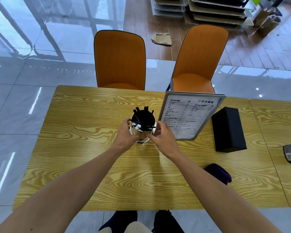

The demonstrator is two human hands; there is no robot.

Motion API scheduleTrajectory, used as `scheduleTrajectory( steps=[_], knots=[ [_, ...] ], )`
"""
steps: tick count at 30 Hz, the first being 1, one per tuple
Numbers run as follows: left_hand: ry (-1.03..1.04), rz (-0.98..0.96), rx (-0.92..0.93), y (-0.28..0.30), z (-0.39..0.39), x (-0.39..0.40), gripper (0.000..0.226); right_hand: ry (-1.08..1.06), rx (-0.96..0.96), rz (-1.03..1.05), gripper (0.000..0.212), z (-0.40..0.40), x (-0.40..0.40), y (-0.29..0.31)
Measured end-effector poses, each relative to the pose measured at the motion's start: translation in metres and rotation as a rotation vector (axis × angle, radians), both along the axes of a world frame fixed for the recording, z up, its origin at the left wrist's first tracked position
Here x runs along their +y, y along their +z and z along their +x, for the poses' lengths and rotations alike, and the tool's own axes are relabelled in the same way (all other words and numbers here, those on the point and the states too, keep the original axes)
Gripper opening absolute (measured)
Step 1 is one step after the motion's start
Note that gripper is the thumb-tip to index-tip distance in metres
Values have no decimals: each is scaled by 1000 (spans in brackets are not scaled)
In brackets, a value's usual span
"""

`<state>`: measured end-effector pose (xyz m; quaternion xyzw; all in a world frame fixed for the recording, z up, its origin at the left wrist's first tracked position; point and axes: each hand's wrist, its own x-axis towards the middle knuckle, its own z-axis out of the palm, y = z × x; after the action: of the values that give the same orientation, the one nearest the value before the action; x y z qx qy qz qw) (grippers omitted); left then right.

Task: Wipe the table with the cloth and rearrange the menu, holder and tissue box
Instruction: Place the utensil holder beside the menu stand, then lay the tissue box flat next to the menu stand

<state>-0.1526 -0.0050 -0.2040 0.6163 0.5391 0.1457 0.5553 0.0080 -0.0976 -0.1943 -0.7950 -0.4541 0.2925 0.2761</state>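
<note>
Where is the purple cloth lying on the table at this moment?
In the head view the purple cloth lies near the table's front edge, on the right side, just beyond the right forearm and nearer than the black tissue box.

Wooden table (91,165), holder (142,130), menu (190,115), tissue box (228,130), cloth (218,172)

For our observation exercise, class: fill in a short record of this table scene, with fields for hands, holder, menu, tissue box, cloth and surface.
hands: left hand and right hand both grip the holder's sides
holder: shiny metal cylindrical holder, upright, with black sticks inside
menu: white framed menu stand, upright, right of holder
tissue box: black rectangular box, right of menu
cloth: dark purple cloth, near right forearm, untouched
surface: yellow wood-grain table
</note>
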Motion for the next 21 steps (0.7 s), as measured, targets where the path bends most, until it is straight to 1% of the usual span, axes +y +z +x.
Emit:
scheduleTrajectory(
  steps=[2, 3, 4, 6, 8, 9, 11, 13, 14, 16, 17, 18, 21],
  knots=[
    [9, -26, 126, 1, 1, -7, 104, -8, -13, -14, 73, 3, -3, 3],
    [6, -53, 163, 3, 2, -11, 99, -14, -16, -29, 72, 5, -5, 3],
    [-1, -69, 181, 3, 4, -14, 83, -19, -21, -43, 73, 8, -8, 3],
    [-64, -80, 208, 3, 7, -20, 34, -27, -36, -54, 75, 14, -14, 2],
    [-120, -93, 238, -1, 10, -25, 16, -40, -44, -57, 73, 21, -19, 1],
    [-153, -102, 248, -1, 13, -27, 12, -46, -45, -62, 71, 24, -22, 1],
    [-235, -144, 275, -3, 19, -29, 25, -63, -48, -67, 68, 32, -27, 2],
    [-292, -173, 316, -7, 27, -34, 32, -74, -42, -64, 67, 40, -32, 3],
    [-311, -189, 329, -9, 32, -36, 40, -74, -36, -63, 67, 45, -35, 3],
    [-328, -211, 337, -13, 43, -41, 65, -69, -29, -59, 66, 55, -41, 2],
    [-331, -214, 332, -12, 50, -44, 71, -67, -29, -57, 66, 61, -44, 2],
    [-330, -218, 328, -12, 57, -48, 72, -68, -29, -53, 65, 67, -47, 2],
    [-344, -181, 326, -7, 81, -60, 67, -80, -23, -55, 65, 86, -59, 3]
  ],
)
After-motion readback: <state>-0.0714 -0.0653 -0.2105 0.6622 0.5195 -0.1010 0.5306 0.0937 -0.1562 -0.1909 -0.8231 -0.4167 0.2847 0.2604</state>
